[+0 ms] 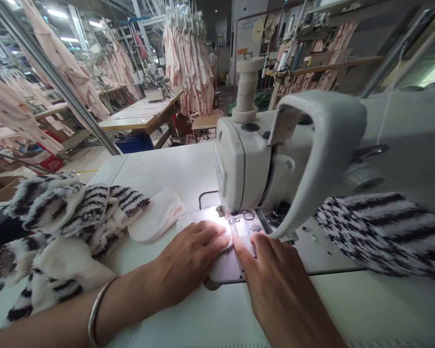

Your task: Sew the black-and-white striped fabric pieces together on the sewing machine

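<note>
My left hand (194,251) lies over a white fabric piece (224,237), its fingers flat and close together, pressing the cloth beside the lit needle area. My right hand (271,270) rests on the machine bed, thumb stretched out to the cloth's edge at the presser foot (232,222), the other fingers apart from it and bent. Over both hands stands the white sewing machine (235,159) with its curved guard (322,125). Left of my left hand lies a pale oval fabric piece (157,217), touching a heap of black-and-white striped fluffy pieces (90,208).
A stack of striped fluffy fabric (384,232) sits on the right beneath the machine arm. Past the white table (159,169) are another sewing table (141,113), a stool (206,122) and hanging pink garments (188,67). A metal pole (65,82) slants down at left.
</note>
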A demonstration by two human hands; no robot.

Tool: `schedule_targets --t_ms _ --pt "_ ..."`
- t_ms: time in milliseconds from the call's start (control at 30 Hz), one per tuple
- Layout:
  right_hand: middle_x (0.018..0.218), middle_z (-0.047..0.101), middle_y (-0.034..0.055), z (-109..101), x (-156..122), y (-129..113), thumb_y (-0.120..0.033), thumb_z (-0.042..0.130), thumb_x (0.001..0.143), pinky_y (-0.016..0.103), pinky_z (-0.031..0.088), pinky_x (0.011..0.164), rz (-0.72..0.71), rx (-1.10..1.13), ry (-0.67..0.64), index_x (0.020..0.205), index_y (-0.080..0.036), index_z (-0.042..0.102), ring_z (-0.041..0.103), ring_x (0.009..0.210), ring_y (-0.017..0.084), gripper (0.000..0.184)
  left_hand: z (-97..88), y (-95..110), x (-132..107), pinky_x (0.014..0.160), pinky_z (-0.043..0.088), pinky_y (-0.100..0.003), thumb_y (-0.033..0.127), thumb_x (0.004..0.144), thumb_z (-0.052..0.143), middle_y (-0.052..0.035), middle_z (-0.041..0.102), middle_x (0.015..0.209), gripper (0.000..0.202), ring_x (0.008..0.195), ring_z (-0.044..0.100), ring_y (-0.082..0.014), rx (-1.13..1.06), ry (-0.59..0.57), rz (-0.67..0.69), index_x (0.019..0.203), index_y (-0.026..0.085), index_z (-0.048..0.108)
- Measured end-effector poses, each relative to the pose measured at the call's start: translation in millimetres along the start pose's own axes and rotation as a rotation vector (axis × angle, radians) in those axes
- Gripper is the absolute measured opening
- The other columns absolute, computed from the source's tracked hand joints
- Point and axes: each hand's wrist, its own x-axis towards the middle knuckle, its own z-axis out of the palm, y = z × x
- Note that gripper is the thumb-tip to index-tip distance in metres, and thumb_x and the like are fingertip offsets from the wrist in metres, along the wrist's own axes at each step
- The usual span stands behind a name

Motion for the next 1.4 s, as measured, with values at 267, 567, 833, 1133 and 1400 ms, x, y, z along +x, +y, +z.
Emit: schedule_targets --t_ms 267,567,833,1133,1400 --pt "0.095 0.057 0.0099 -5.8 1.4 4.7 -0.005 0.036 0.075 0.041 0.042 0.069 -0.028 -0.066 -0.047 0.103 -0.020 0.064 0.052 0.082 0.024 0.043 16.9 2.3 -0.8 0.079 0.051 -0.042 0.009 0.090 0.040 -0.0106 0.057 0.097 0.020 0.087 0.050 -0.0213 0.064 0.114 -0.052 0.104 0.014 0.055" --pt "0.108 0.055 0.0134 0.1 -25.8 -0.6 -0.006 0.038 0.081 0.043 0.045 0.086 0.010 0.005 -0.018 0.115 -0.018 0.059 0.050 0.105 0.027 0.042 -5.8 2.3 -10.3 0.092 0.049 -0.037 0.011 0.095 0.036 -0.0129 0.056 0.117 0.029 0.107 0.053 -0.0197 -0.027 0.040 -0.099 0.120 0.013 0.049" --pt "0.129 0.046 0.0178 8.1 -45.5 10.6 -0.020 0.047 0.086 0.043 0.043 0.094 -0.146 -0.089 -0.016 0.132 -0.016 0.048 0.044 0.120 0.030 0.046 -26.3 -18.6 -25.4 0.082 0.050 -0.040 0.005 0.089 0.038 -0.0140 0.061 0.105 0.032 0.096 0.058 -0.0238 0.184 0.046 -0.391 0.115 0.011 0.055" --pt "0.125 0.050 0.0190 3.1 -45.0 -6.6 -0.023 0.048 0.088 0.043 0.044 0.090 -0.164 -0.094 0.081 0.122 -0.011 0.055 0.049 0.114 0.031 0.037 -17.5 -16.8 -12.3 0.076 0.045 -0.036 0.012 0.084 0.052 -0.0116 0.058 0.092 0.005 0.087 0.054 -0.0235 0.181 -0.017 -0.524 0.089 0.012 0.054" --pt "0.094 0.059 0.0119 0.3 -46.5 -74.3 -0.028 0.043 0.093 0.036 0.044 0.074 -0.153 0.335 0.204 0.108 -0.009 0.057 0.055 0.086 0.023 0.028 -21.0 50.6 -64.0 0.050 0.032 -0.022 0.025 0.083 0.051 0.0052 0.046 0.057 0.012 0.053 0.042 -0.0103 -0.298 -0.019 -0.845 0.075 0.018 0.045"
